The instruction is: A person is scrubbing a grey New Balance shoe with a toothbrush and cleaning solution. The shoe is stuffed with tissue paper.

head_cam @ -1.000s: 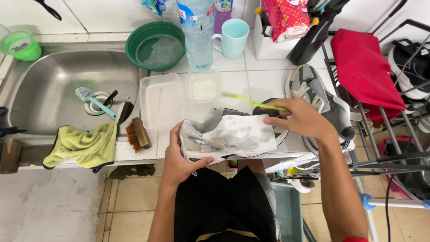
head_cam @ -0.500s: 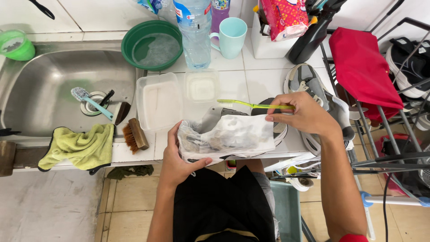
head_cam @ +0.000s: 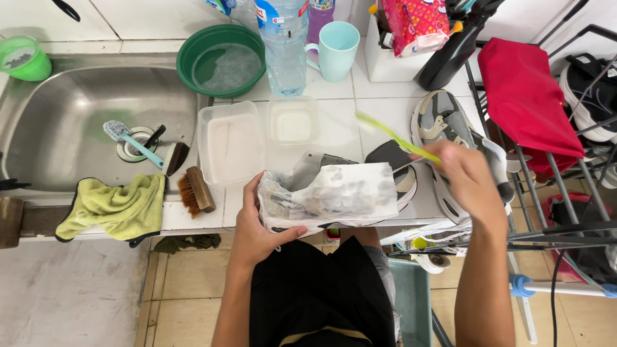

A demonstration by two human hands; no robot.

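Left hand [head_cam: 260, 228] clamped on the near end of a shoe [head_cam: 334, 193] wrapped in stained white tissue [head_cam: 340, 196], thumb under, fingers over the top. Shoe lying on the white tiled counter [head_cam: 379, 115] at its front edge, grey heel poking out behind the wrap. Right hand [head_cam: 466, 177] closed on a thin yellow-green brush [head_cam: 395, 136], handle slanting up and left, blurred, raised above the shoe and not touching it. Second shoe [head_cam: 440, 119] sole-up just right of the hand, beside a rack with a red cloth [head_cam: 524, 96].

Behind the wrapped shoe: 2 clear tubs, large [head_cam: 230, 144] and small [head_cam: 292, 122], side by side. Farther back: green basin [head_cam: 222, 59] of water, bottle [head_cam: 283, 45], pale blue mug [head_cam: 337, 48]. Left: steel sink [head_cam: 58, 135] with a blue brush [head_cam: 132, 141] by the drain, green cup [head_cam: 24, 58] at its corner. On the sink's front edge: yellow-green rag [head_cam: 116, 205] and wooden scrub brush [head_cam: 196, 191], just beside each other.
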